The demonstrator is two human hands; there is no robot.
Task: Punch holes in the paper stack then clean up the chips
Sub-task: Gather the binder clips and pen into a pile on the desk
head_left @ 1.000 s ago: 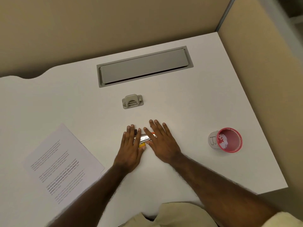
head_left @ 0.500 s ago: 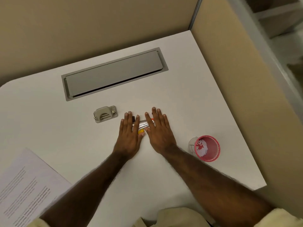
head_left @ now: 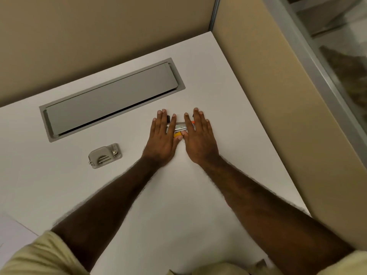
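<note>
Covering pens (head_left: pixel 179 129), both hands (head_left: pixel 161 139) flat on desk (head_left: pixel 178 195)

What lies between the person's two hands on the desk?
In the head view, a small cluster of pens or markers, with yellow, orange and silver parts showing, lies between the left hand and the right hand, both flat on the desk.

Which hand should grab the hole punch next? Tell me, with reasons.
Left. The hole punch sits on the desk to the left of both hands, nearer the left hand. The right hand would have to cross over it. Both lie flat over small pens or markers.
</note>
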